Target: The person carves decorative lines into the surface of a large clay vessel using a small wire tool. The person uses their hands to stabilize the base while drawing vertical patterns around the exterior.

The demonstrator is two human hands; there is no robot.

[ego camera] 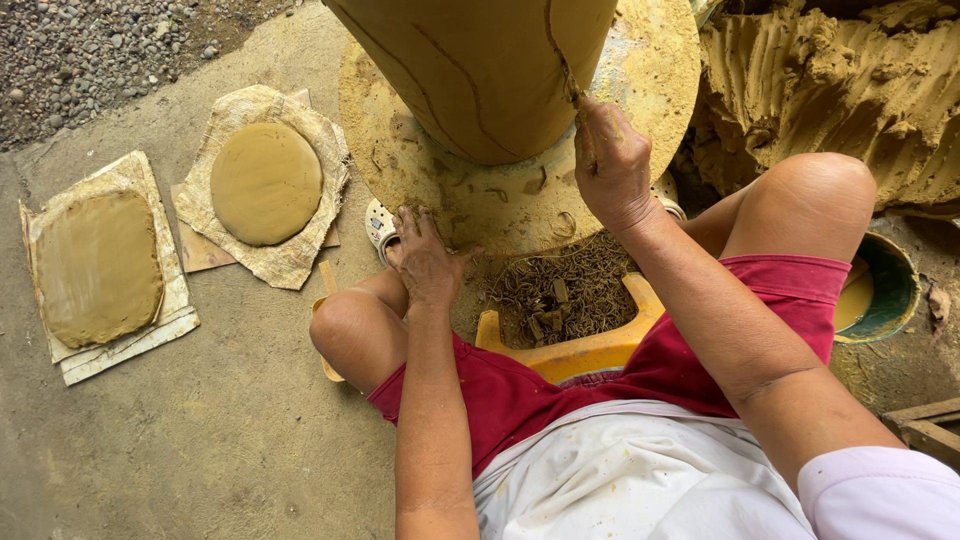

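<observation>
Right hand [610,165] is closed around a small trimming tool [574,92], mostly hidden in the fist; only its tip shows, touching the lower wall of the clay pot [480,70]. Left hand [425,262] is open and flat, fingers spread narrow, resting on the near rim of the round wheel disc [400,150], holding nothing.

Pot: large, tan, wet-looking, upright in the middle of the disc, top out of frame. Curved scored lines run down its wall, one ending at the tool tip.

Disc is yellowish and crusted with clay, with a few trimmed curls lying on it. A pile of clay shavings [565,290] sits just below the disc edge, between the knees, on a yellow plastic stool [590,350].

Left on the concrete floor [230,430]: a round flat clay slab [266,183] on a ragged sheet, near the disc; a squarish rounded slab [97,268] on stacked boards further left, apart from the first.

Right: big ridged heap of raw clay [830,90]; a green basin [885,290] with yellowish slip behind the right knee. Gravel [90,50] top left. No labels or printed packages visible.
</observation>
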